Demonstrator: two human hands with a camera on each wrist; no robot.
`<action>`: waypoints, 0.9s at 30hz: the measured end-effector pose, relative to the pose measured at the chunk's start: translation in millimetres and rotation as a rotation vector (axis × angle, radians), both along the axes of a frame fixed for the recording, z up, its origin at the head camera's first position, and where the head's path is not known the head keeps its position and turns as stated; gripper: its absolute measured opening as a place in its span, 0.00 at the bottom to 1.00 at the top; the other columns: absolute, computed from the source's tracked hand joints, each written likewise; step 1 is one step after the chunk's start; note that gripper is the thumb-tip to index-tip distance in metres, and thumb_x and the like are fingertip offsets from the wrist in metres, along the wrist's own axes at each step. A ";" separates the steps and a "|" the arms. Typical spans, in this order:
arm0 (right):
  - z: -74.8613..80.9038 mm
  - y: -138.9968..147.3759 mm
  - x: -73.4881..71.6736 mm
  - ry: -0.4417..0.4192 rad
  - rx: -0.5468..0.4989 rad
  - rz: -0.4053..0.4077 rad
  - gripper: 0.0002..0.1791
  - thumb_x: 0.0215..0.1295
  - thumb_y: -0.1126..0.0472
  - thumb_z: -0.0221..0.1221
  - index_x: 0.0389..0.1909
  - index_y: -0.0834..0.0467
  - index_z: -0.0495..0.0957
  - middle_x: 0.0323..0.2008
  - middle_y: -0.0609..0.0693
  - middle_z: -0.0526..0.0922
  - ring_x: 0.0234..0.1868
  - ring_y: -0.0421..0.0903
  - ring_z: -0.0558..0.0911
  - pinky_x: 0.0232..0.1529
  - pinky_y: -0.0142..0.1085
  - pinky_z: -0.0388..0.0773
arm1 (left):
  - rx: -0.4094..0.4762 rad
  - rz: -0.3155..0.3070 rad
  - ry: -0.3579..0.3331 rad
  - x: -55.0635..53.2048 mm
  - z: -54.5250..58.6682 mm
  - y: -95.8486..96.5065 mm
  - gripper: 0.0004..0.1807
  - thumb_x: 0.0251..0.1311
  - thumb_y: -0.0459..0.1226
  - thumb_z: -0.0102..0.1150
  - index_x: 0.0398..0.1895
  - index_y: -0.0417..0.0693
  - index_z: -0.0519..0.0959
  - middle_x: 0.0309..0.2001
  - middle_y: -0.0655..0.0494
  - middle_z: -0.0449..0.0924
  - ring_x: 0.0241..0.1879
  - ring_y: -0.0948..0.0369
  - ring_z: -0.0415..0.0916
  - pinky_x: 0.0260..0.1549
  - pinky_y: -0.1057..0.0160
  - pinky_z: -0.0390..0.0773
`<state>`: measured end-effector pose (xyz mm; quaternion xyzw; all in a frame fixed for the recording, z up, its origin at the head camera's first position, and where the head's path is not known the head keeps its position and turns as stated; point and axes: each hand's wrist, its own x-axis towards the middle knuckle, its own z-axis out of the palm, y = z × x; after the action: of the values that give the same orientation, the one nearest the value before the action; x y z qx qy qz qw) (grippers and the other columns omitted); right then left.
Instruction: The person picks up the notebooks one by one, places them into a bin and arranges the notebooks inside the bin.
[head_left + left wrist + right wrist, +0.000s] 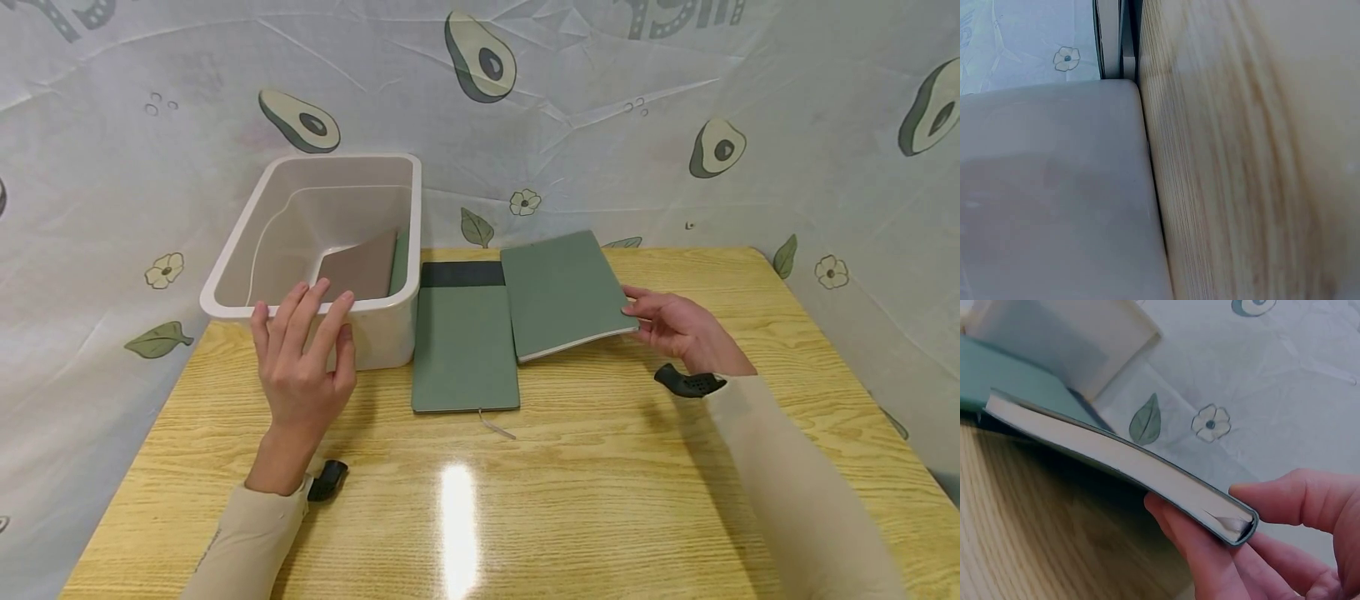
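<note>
Pinched at its right corner by the right hand (675,329), the raised green notebook (562,292) could be dropped. The left hand (303,358), fingers loosely spread, holds nothing beside the white bin (247,304).

Worktop (600,467): wood grain, glossy, with a bright glare patch. Bin (375,333): smooth matt plastic. Notebooks (562,292): matt green covers, pale paper edges; backdrop (600,125): creased printed sheet.
</note>
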<state>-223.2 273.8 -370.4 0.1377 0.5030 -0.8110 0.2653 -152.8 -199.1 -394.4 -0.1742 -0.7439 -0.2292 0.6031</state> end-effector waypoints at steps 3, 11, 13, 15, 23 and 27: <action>3.6 -1.3 1.0 -0.010 -0.031 -0.019 0.43 0.78 0.75 0.48 0.87 0.50 0.44 0.42 0.51 0.93 0.42 0.46 0.94 0.43 0.36 0.89 | -0.002 -0.001 0.001 0.1 -0.5 -0.6 0.17 0.65 0.32 0.61 0.54 0.48 0.89 0.60 0.43 0.88 0.64 0.44 0.81 0.78 0.40 0.58; 14.4 -6.9 4.0 0.001 -0.083 -0.049 0.44 0.78 0.76 0.49 0.87 0.51 0.43 0.44 0.52 0.91 0.42 0.48 0.93 0.44 0.38 0.89 | -0.004 -0.003 -0.008 0.4 0.4 0.0 0.17 0.63 0.32 0.62 0.54 0.47 0.89 0.59 0.42 0.87 0.65 0.44 0.80 0.78 0.40 0.58; 18.1 -8.6 4.2 0.008 -0.098 -0.049 0.45 0.78 0.75 0.49 0.88 0.51 0.42 0.44 0.52 0.90 0.42 0.48 0.93 0.44 0.38 0.89 | -0.005 -0.002 -0.007 0.1 0.6 0.1 0.17 0.63 0.31 0.62 0.54 0.47 0.89 0.59 0.42 0.87 0.65 0.44 0.80 0.78 0.40 0.58; 21.7 -10.2 4.3 0.011 -0.111 -0.050 0.45 0.78 0.75 0.49 0.88 0.50 0.42 0.44 0.52 0.90 0.42 0.48 0.93 0.44 0.37 0.89 | -0.006 -0.001 -0.007 0.0 0.6 0.0 0.17 0.63 0.31 0.62 0.54 0.47 0.89 0.59 0.42 0.87 0.64 0.43 0.80 0.78 0.40 0.58; 33.2 -14.0 5.8 -0.008 -0.161 -0.094 0.29 0.76 0.76 0.50 0.73 0.53 0.72 0.46 0.54 0.90 0.44 0.50 0.93 0.46 0.38 0.89 | -0.007 0.001 -0.012 0.2 0.7 -0.5 0.17 0.63 0.31 0.62 0.54 0.47 0.89 0.60 0.42 0.87 0.65 0.44 0.80 0.79 0.40 0.57; 38.1 -15.1 6.3 -0.015 -0.187 -0.128 0.18 0.75 0.77 0.51 0.57 0.58 0.80 0.46 0.55 0.90 0.44 0.51 0.93 0.46 0.39 0.89 | -0.006 0.003 -0.008 0.3 1.0 -0.3 0.17 0.63 0.31 0.62 0.54 0.47 0.89 0.59 0.42 0.87 0.65 0.44 0.80 0.79 0.41 0.57</action>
<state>-216.9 258.6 -332.3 0.1503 0.4131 -0.8687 0.2282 -152.6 -199.3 -393.5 -0.1740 -0.7474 -0.2267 0.5998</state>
